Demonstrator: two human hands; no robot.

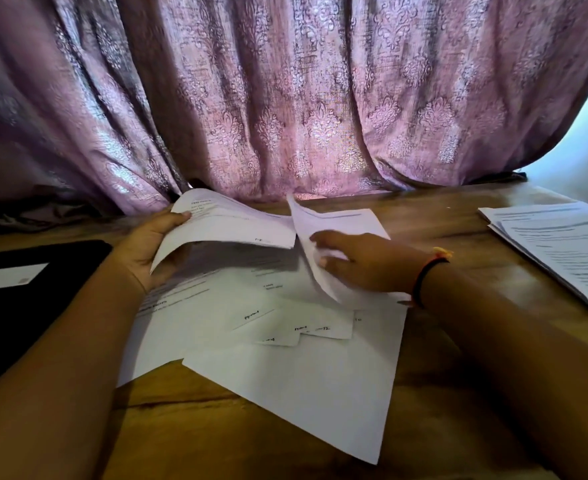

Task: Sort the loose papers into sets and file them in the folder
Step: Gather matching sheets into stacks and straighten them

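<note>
My left hand (147, 249) grips a small bundle of printed sheets (232, 221), lifted off the table with its left edge curled up. My right hand (358, 263) pinches the lower part of another white sheet (334, 223), which bends upward at the bundle's right edge. Beneath both hands, loose white papers (296, 382) lie spread over the wooden table (216, 434), and small handwritten paper slips (292, 325) rest on top of them. A black folder (26, 306) with a white label lies flat at the left.
A second stack of printed pages (562, 251) sits at the table's right edge. A pink patterned curtain (285, 98) hangs along the far side of the table. Bare wood shows in front of the papers.
</note>
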